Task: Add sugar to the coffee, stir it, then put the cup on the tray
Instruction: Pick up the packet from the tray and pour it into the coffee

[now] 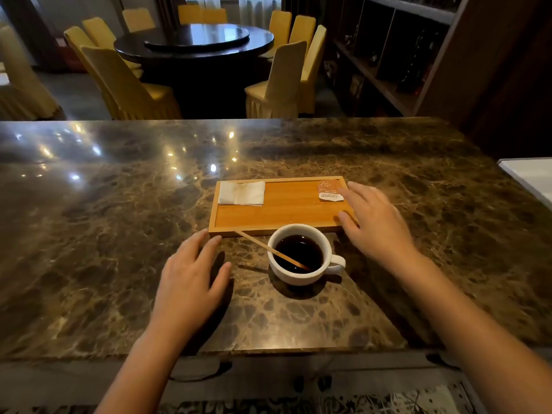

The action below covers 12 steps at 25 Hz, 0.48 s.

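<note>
Dining room beyond: round dark table ringed by yellow-covered chairs, dark shelving along the right wall. Foreground: glossy brown marble counter, ceiling lights reflected on its far left part.

Wooden tray lies flat on the counter, long side toward the viewer. Folded white napkin in its far-left corner. Sugar packet, pinkish with a white label, in its far-right corner, lying flat.

White cup stands upright on the counter, just in front of the tray's near edge, not on the tray; handle points right. Dark coffee fills it close to the rim. Thin wooden stir stick leans in the cup, lower end in the coffee, upper end up and to the left, over the tray's near rim; whether it touches the rim cannot be told.

Left hand: palm down over the counter, left of the cup, fingers spread, fingertips near the tray's near-left corner. Grip empty, hand open, no contact with cup or stick.

Right hand: palm down over the tray's right end, fingers spread. Fingertips at the edge of the sugar packet; thumb over the tray's near-right rim. Grip not closed on anything; packet lies flat
</note>
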Tool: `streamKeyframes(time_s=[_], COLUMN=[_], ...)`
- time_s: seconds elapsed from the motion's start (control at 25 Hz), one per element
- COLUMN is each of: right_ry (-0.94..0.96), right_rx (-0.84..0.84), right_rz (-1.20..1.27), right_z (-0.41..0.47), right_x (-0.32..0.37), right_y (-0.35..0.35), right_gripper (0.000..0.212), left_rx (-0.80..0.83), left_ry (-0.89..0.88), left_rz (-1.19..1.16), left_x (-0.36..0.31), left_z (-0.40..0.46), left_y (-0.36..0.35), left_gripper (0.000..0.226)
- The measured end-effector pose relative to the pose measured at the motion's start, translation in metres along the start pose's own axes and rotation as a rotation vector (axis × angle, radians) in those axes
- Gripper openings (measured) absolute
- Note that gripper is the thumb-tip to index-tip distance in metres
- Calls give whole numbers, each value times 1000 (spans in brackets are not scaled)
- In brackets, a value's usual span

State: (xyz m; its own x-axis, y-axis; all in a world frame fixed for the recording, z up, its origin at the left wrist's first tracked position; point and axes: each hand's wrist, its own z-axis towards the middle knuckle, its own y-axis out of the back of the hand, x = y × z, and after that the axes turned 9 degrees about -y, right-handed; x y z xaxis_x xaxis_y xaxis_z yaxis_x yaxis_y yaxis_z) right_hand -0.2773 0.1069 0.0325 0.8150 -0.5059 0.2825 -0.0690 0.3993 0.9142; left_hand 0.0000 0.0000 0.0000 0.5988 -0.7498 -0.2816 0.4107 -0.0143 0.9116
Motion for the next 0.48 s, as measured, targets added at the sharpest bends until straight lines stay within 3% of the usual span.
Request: streamKeyframes(time_s=[0.16,0.32,0.48], right_ry=[-45,-34,-1], right_rx=[195,284,226], right_rz=[-59,-87,-30], right_z=[32,41,37], right_x=[-2,-7,-7], right_y=[-29,-46,-45], right_gripper=[50,51,41], left_rx=[130,157,148], left_ry=[64,75,70], left_rz=[-27,-4,-9], left_x=[-1,4,4], left_z=[-3,-3,-3], left_y=[-23,-32,-34], left_gripper=[60,62,63])
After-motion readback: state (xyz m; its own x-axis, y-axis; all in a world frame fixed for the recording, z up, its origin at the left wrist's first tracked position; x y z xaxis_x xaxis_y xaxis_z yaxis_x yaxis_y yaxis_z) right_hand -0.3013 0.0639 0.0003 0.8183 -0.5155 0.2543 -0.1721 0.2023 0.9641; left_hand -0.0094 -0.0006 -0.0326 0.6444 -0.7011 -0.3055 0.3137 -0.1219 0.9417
